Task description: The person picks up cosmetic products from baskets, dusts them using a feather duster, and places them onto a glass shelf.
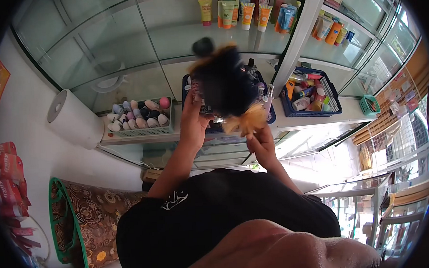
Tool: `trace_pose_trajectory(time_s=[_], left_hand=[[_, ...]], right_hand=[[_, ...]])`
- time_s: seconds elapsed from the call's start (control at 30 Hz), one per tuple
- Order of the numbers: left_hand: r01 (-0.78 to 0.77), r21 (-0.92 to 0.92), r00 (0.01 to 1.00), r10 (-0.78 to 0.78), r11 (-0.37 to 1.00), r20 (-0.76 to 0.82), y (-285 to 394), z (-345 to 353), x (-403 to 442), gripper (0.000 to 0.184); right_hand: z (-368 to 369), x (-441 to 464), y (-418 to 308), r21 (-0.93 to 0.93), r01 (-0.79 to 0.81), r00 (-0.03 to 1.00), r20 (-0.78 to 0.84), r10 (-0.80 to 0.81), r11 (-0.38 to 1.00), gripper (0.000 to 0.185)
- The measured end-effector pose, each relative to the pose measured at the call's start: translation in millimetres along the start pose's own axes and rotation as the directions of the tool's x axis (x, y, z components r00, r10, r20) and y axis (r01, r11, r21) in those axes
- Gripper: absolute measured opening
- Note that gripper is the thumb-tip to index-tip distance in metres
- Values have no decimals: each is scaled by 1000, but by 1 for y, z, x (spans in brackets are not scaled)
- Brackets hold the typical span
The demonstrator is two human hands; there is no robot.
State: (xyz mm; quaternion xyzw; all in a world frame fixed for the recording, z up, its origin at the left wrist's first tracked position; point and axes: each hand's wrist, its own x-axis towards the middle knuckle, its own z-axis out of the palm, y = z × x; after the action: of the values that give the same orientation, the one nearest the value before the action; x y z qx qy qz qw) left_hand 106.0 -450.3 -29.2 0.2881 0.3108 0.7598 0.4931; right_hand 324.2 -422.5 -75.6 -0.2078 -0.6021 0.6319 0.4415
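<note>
Before you ran a counter (pixel 351 105), bearing, left to right: bottle basket (pixel 144 132), with bottles (pixel 163 120) inside; middle basket (pixel 271 113), partly behind your duster (pixel 226 85); right basket (pixel 315 112); small basket (pixel 375 107). Tubes (pixel 247 16) stood on the shelf (pixel 180 31) behind.

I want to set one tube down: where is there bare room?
Bare: the upper shelf, left of the tubes; a narrow counter strip between the right blue basket and small green basket. Crowded: the middle basket, behind the duster.

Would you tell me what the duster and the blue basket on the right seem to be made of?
The duster: perhaps matte feathers or fibres, judging by wispy edges; blur hides detail. The blue basket: likely moulded plastic, slightly shiny, with a regular openwork wall.
</note>
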Motion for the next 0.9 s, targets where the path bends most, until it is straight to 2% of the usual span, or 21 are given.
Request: trace_pose_trajectory(time_s=[0.03,0.1,0.13,0.17,0.27,0.33,0.37,0.4,0.47,0.6,0.63,0.7,0.77,0.8,0.9], left_hand=[[-32,-32,998,31,999,-55,-10,-3,2,40],[-91,-104,987,76,990,-142,-22,-5,6,39],[-75,-178,987,48,981,-150,-22,-6,4,38],[-41,-250,990,6,967,-140,-21,-6,2,38],[122,-448,988,-153,886,-34,4,5,-6,37],[165,-458,985,-171,874,29,8,6,-7,36],[145,-397,989,-130,906,65,5,-1,-4,34],[118,-337,991,-88,934,101,1,-7,0,32],[122,-352,984,-66,928,167,-8,-23,3,33],[135,-355,976,-61,925,211,-7,-22,2,34],[138,-358,985,-88,924,151,-4,-16,1,35],[143,-365,989,-142,920,29,3,1,-2,36],[184,-523,973,-80,832,215,-9,-18,-3,38],[216,-591,953,-36,777,301,-10,-21,-4,39],[171,-500,983,-113,849,143,-6,-12,-5,38]], right_hand=[[-1,-4,1,-25,-63,991,116,66,998,34],[6,-6,0,-89,-39,951,301,64,995,33],[9,-6,-4,-119,-22,919,388,66,993,33],[10,-4,-11,-156,-47,894,434,112,987,32],[8,-2,-4,-242,116,905,425,-2,963,39],[4,0,1,-97,-4,977,210,24,995,33],[3,1,3,-14,-51,994,101,52,999,30],[2,2,4,14,-16,1000,22,16,1000,30],[5,11,-3,62,59,989,-142,-49,996,31],[4,12,-2,54,58,991,-125,-51,997,29],[4,8,2,67,13,998,-60,-9,998,30],[4,2,-2,127,-86,984,169,64,988,32],[0,-3,-2,126,-179,914,389,118,976,30],[-2,-4,-2,70,-178,899,418,133,982,30],[-2,-6,-4,-55,-142,878,454,152,988,32]])
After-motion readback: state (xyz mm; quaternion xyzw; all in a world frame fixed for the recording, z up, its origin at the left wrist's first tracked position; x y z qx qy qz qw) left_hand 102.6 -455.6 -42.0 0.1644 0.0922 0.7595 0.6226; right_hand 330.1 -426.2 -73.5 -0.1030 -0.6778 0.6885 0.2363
